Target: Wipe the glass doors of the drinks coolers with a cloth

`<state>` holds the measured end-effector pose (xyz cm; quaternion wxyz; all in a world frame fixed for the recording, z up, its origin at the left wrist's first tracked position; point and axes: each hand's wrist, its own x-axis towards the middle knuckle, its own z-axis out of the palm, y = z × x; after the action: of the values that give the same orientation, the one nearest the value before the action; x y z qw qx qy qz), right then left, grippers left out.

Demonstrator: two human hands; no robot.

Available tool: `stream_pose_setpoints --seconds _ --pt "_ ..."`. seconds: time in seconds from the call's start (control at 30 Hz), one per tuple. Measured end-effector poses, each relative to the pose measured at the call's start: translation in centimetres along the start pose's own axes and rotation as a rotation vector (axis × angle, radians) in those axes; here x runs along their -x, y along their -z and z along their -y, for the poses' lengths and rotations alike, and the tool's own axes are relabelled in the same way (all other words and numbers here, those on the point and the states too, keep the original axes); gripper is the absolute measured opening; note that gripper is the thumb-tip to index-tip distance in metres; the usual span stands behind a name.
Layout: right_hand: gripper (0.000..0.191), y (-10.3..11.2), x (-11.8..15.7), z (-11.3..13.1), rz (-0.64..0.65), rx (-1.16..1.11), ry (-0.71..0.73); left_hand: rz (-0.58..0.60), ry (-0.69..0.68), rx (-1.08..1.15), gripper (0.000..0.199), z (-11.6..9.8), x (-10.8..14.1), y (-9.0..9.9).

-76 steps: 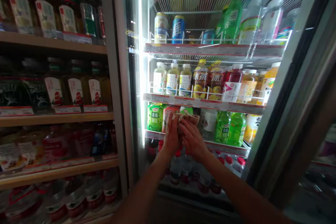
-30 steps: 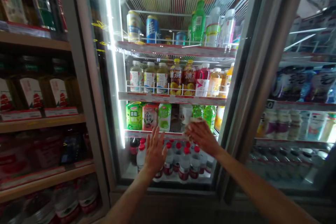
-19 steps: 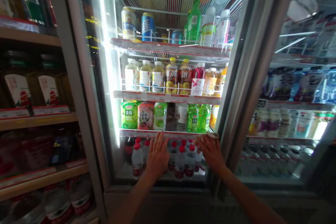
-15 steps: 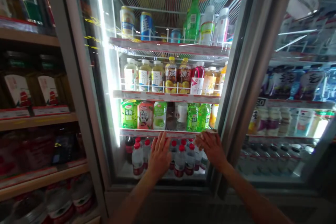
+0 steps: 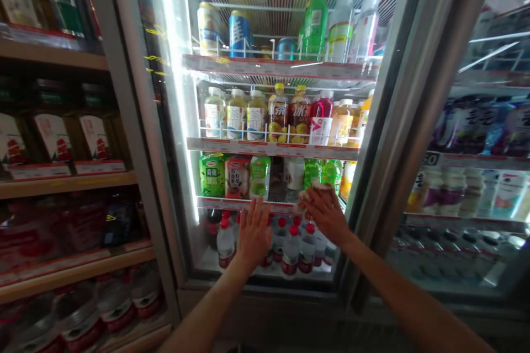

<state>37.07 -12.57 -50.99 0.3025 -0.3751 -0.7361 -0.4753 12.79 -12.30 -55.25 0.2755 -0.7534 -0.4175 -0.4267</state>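
Observation:
My left hand [image 5: 254,234] is spread flat against the glass door [image 5: 155,58] of a lit drinks fridge, in front of the lower bottles. Nothing shows in its fingers. Farther right, my right hand [image 5: 329,215] presses a crumpled pale cloth [image 5: 303,198] to the same glass, its fingers bent over it. Part of the cloth is hidden under the palm. Behind the glass, near my right hand, stand green drink bottles [image 5: 312,172]. Red-capped bottles [image 5: 291,251] stand on the fridge floor below both hands.
A metal door frame [image 5: 397,138] runs up on the right, with another glass-fronted fridge section beyond it. To the left is a wooden shelf [image 5: 66,185] with bottles of yellowish liquid [image 5: 53,132]. Large red-labelled bottles [image 5: 78,314] stand lower down.
My right hand with the cloth has moved up and left on the glass, closer to my left hand. My left hand stays flat. The view has shifted slightly.

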Motion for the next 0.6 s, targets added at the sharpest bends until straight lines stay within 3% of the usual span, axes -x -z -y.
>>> stream_pose_setpoints --seconds 0.13,0.33,0.4,0.53,0.6 --pt "0.042 0.1 -4.2 -0.7 -0.125 0.015 -0.179 0.011 0.056 -0.037 0.058 0.7 -0.6 -0.1" --pt "0.036 -1.1 -1.9 2.7 0.056 -0.115 0.236 0.049 0.146 -0.085 0.059 2.4 -0.5 0.3" --pt "0.037 -0.8 -3.5 1.7 0.018 -0.100 0.170 0.068 0.144 -0.090 0.060 3.0 -0.5 0.5" --pt "0.039 0.0 -8.3 -0.8 -0.162 0.007 -0.114 0.070 0.138 -0.097 0.058 3.4 -0.6 0.7" --pt "0.038 -0.1 -8.5 -0.4 -0.170 0.011 -0.123 0.056 0.134 -0.098 0.057 3.3 -0.5 0.6"
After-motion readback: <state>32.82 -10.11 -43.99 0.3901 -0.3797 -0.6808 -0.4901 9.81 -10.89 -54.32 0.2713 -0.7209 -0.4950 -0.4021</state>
